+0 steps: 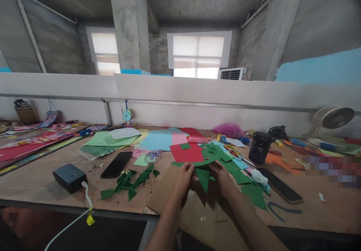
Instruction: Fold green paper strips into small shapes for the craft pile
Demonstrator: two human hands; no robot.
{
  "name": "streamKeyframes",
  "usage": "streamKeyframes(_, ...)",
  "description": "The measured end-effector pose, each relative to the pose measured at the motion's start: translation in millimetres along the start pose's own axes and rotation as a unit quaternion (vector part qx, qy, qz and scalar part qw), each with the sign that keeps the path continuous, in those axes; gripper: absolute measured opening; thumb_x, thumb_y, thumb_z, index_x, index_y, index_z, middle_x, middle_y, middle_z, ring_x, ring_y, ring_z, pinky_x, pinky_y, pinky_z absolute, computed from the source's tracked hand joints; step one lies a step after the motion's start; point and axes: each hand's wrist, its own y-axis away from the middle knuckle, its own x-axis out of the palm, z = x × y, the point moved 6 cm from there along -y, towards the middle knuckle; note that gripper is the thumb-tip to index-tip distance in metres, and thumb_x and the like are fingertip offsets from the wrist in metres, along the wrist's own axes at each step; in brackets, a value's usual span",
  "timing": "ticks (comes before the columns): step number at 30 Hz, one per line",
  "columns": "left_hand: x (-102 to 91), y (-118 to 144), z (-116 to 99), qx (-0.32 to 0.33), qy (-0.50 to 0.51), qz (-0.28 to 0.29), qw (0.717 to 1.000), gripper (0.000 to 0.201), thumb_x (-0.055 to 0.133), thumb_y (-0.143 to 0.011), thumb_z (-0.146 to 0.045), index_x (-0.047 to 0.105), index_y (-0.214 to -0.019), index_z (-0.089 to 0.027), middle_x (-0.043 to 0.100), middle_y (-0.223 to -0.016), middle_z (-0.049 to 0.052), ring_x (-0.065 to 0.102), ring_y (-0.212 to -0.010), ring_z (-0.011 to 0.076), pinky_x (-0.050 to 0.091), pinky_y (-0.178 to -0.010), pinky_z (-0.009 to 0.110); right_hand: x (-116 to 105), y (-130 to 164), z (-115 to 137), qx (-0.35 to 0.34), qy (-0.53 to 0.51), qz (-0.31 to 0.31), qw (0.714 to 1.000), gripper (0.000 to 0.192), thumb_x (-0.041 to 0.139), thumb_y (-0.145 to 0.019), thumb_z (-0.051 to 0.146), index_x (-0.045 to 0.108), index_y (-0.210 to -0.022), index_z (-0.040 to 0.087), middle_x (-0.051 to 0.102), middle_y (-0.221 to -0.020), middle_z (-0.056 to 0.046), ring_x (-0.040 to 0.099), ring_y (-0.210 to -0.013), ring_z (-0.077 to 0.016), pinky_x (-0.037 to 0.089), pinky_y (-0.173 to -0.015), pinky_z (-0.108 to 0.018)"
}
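Head view looks forward, slightly down, across the worktable [42, 183].

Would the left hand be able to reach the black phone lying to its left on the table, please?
Probably yes: the black phone lies flat and uncovered on the table, nothing standing between. But the left hand grips a green paper piece together with the right hand.

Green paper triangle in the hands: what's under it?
Under the green paper triangle, held by the left hand and right hand, lies a brown cardboard sheet on the wooden table. The cardboard directly beneath paper and hands is covered.
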Motion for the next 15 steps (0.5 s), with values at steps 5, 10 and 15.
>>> streamKeyframes(5, -13.3, -6.9, 5.7, 0.01, -0.003, -0.067, 0.998, 0.039, 0.058, -0.073, -0.058, 0.049, -0.067, -0.02, 0.051, -0.053, -0.005, 0.047, -0.043, 0.011, 0.032, -0.047, 0.023, 8.3, 5.7, -1.3, 0.061, 0.003, 0.043, 0.997, 0.038, 0.074, -0.069, 0.049, 0.067, -0.096, 0.023, 0.071, -0.086, -0.004, 0.065, -0.071, -0.0211, 0.05, -0.062, -0.03)
streamKeyframes(10, -14.0, -4.2, -0.9, 0.058, -0.082, -0.084, 0.991, 0.032, 0.054, -0.08, -0.05, 0.05, -0.067, -0.021, 0.053, -0.055, -0.003, 0.053, -0.049, 0.0137, 0.036, -0.052, 0.024, -1.5, 0.7, 0.8, 0.011, 0.103, -0.007, 0.995, 0.046, 0.083, -0.055, 0.052, 0.069, -0.088, 0.024, 0.071, -0.091, -0.004, 0.064, -0.089, -0.0254, 0.052, -0.079, -0.036)
streamKeyframes(15, -5.3, -1.3, -1.4, 0.071, -0.088, -0.056, 0.992, 0.027, 0.054, -0.082, -0.044, 0.052, -0.071, -0.02, 0.056, -0.06, -0.002, 0.058, -0.052, 0.0149, 0.039, -0.052, 0.024, 0.7, 4.7, 1.8, -0.01, 0.081, 0.012, 0.997, 0.034, 0.074, -0.066, 0.057, 0.072, -0.082, 0.027, 0.073, -0.082, -0.004, 0.064, -0.098, -0.0295, 0.051, -0.09, -0.045)
